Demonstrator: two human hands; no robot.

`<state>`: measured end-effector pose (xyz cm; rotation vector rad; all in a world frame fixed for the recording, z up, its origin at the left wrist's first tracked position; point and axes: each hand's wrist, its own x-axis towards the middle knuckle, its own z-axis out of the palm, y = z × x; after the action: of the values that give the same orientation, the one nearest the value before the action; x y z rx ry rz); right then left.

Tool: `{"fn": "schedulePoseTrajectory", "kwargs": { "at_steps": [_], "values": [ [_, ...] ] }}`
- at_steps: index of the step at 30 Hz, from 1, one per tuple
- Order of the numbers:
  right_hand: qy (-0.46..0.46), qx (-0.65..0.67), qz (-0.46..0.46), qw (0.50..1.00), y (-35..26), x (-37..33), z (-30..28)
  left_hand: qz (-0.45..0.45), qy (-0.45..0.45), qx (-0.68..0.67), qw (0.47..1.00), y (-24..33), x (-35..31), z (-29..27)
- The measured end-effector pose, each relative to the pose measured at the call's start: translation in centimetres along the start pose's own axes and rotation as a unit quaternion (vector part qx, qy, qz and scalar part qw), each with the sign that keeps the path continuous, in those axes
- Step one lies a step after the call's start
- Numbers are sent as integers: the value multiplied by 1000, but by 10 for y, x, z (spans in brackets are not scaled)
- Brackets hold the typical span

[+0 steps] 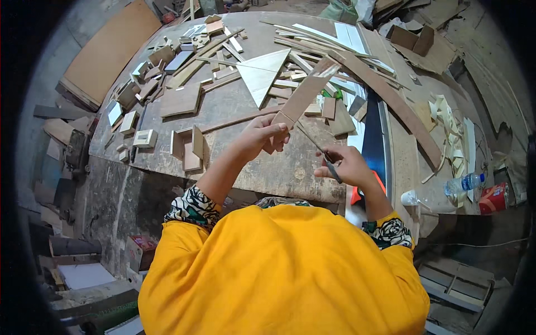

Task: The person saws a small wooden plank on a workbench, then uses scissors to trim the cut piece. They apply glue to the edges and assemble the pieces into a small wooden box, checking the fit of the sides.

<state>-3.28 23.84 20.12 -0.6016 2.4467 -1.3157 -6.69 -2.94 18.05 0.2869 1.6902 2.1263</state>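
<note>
My left hand (262,137) is closed around the near end of a flat brown wooden strip (304,97), which slants away to the far right above the table. Close to my fingers, a thin pale line crosses the strip. My right hand (349,164) grips a slim tool (312,139) with a long narrow shaft and a dark handle end; its exact kind is hard to make out. The tool's tip points toward the held end of the strip, and I cannot tell whether they touch. A small open wooden box (192,148) stands on the table left of my left hand.
On the worn table (268,178) lie a pale triangular board (262,75), a flat wooden block (181,100), and many thin offcuts. A long brown plank (391,100) stretches along the right. Farther right are a plastic bottle (464,184) and a red box (494,198).
</note>
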Motion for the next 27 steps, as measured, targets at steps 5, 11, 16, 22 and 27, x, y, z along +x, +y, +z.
{"fn": "schedulePoseTrajectory", "kwargs": {
  "at_steps": [5,11,16,22,27],
  "values": [
    [7,6,3,1000,5,12,4,-12,-52,38,998,3,3,13],
    [-4,59,6,998,6,12,7,-1,-71,78,994,1,3,17],
    [-25,111,17,993,15,14,13,-28,-95,72,992,11,-2,25],
    [-21,150,35,988,33,12,22,-61,-118,67,989,12,-2,25],
    [45,37,-23,998,34,12,28,-59,-123,66,988,4,3,19]
  ]
}}
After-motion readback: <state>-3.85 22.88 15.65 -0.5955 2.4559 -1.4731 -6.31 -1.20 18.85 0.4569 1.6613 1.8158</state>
